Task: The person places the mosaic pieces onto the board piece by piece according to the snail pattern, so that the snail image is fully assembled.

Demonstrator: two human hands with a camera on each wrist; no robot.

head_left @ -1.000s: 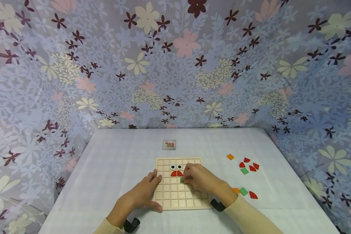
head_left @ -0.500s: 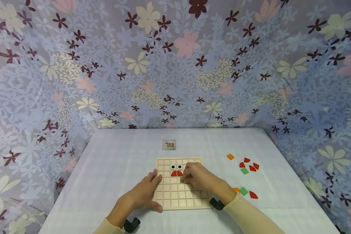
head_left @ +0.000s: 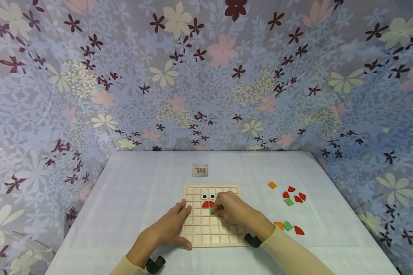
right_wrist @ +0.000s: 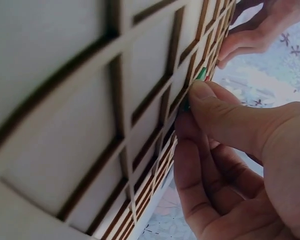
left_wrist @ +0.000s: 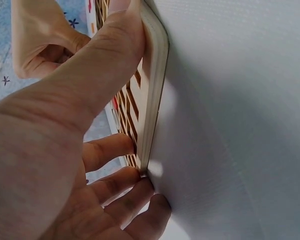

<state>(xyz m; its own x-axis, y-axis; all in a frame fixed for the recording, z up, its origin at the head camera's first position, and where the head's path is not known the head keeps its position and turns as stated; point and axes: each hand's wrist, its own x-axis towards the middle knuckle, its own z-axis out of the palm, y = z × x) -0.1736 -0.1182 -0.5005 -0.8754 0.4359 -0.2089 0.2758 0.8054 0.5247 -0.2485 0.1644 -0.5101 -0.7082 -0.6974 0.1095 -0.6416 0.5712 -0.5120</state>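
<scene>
A: What are the two hands doing?

B: The left hand is spread along the left side of the wooden board. Its thumb is at the near corner, and its other fingers reach up the edge. The right hand bends down over the board and pinches a little green piece between thumb and finger.

A: Where is that green piece?

B: At the board, just on the near side of two red pieces. I can't tell if it lies flat. Past the red ones are two eye pieces.

A: And around them?

B: The bench has a pale cloth on it. A small picture card lies behind the board, and loose pieces lie to the right. Flowery cloth hangs all around.
</scene>
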